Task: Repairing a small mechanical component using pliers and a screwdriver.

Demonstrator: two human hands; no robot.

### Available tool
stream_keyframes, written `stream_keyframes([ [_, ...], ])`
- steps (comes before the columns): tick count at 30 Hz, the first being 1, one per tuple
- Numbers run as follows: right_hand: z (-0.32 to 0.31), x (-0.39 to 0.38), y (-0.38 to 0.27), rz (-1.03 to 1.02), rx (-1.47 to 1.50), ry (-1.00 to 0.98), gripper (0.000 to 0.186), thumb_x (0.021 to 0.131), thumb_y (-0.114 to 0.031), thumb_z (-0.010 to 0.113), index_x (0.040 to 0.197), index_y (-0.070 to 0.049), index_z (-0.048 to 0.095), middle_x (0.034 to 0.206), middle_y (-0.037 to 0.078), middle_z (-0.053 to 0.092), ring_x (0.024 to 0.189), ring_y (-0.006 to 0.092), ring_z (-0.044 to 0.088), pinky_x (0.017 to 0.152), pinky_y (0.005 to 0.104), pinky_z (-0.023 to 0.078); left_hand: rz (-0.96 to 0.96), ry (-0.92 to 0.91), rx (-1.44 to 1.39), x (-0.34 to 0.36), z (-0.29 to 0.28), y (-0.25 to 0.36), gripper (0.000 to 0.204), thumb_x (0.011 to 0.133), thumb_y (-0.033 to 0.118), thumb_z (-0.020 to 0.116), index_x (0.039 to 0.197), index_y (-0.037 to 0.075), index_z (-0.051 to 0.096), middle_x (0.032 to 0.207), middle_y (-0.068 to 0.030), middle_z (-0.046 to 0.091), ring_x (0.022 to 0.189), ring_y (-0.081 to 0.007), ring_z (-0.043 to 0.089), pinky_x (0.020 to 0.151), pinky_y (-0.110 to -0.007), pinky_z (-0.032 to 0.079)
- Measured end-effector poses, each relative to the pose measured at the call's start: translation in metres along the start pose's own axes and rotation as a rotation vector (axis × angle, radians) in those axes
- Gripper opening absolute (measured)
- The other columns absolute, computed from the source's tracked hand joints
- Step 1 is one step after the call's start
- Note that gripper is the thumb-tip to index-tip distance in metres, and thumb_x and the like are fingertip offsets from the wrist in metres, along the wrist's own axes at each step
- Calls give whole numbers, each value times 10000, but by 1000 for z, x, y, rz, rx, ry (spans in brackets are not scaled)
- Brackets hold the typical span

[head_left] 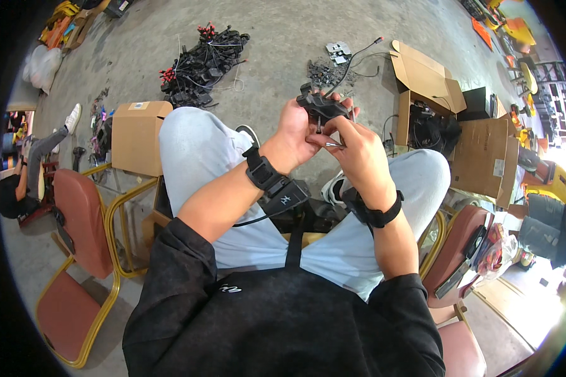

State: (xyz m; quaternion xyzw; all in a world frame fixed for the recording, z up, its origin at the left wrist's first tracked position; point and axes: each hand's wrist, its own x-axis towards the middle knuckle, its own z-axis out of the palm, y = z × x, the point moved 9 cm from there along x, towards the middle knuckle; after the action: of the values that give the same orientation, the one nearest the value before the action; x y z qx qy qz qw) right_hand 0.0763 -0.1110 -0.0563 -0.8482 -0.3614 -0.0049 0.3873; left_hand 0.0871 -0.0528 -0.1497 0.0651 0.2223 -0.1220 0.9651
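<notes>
Above my lap, my left hand (294,132) is closed on a black plastic part (321,105), from which a black cable (349,64) with a small red tip rises. My right hand (358,151) is closed on a thin silver metal tool (333,144) against the underside of that part; the tool's exact kind is unclear. A small metal pin or bolt shows below the part. Both wrists wear black strapped devices.
A pile of black cabled parts (209,63), small loose pieces (327,75) and cardboard boxes (141,138) (478,160) lie on the concrete floor (277,38). Red-seated chairs (82,220) flank me. A seated person (22,195) is at far left; yellow equipment (541,188) stands right.
</notes>
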Motion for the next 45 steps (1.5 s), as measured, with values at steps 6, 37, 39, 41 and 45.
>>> stream_keyframes([
  [6, 0, 0, -6, -118, -96, 1, 205, 703, -98, 727, 862, -50, 606, 696, 79, 608, 625, 293, 595, 555, 364, 463, -19, -75, -20, -1, 7, -3, 310, 932, 208, 290, 818, 5, 495, 868, -118, 565, 973, -286, 554, 1001, -475, 398],
  [37, -39, -23, 74, 685, 868, 213, 296, 769, -88, 721, 1026, 45, 655, 717, -58, 575, 566, -21, 392, 475, 156, 250, -117, -5, 479, 8, -10, -14, 271, 944, 223, 340, 925, 54, 551, 930, -63, 608, 919, -222, 602, 866, -366, 494],
  [39, -59, -26, 82, 669, 826, 339, 295, 779, -92, 716, 1030, 48, 651, 722, -57, 580, 567, -27, 389, 474, 152, 241, -137, 53, 368, 16, -28, -14, 231, 932, 184, 384, 853, 35, 541, 920, -97, 612, 919, -255, 600, 851, -372, 494],
  [41, -77, -28, 87, 624, 830, 479, 295, 783, -68, 714, 1042, 54, 643, 726, -46, 585, 563, -21, 402, 472, 150, 265, -121, 35, 368, 31, -41, -12, 212, 929, 174, 403, 843, 30, 533, 901, -109, 612, 904, -268, 605, 839, -376, 495],
  [45, -102, -37, 91, 581, 624, 615, 325, 755, -66, 742, 1019, 90, 634, 718, -39, 581, 578, -8, 425, 490, 140, 289, -14, 237, 722, 76, -103, 9, 198, 926, 162, 428, 830, 16, 521, 844, -121, 610, 864, -272, 621, 821, -381, 503],
])
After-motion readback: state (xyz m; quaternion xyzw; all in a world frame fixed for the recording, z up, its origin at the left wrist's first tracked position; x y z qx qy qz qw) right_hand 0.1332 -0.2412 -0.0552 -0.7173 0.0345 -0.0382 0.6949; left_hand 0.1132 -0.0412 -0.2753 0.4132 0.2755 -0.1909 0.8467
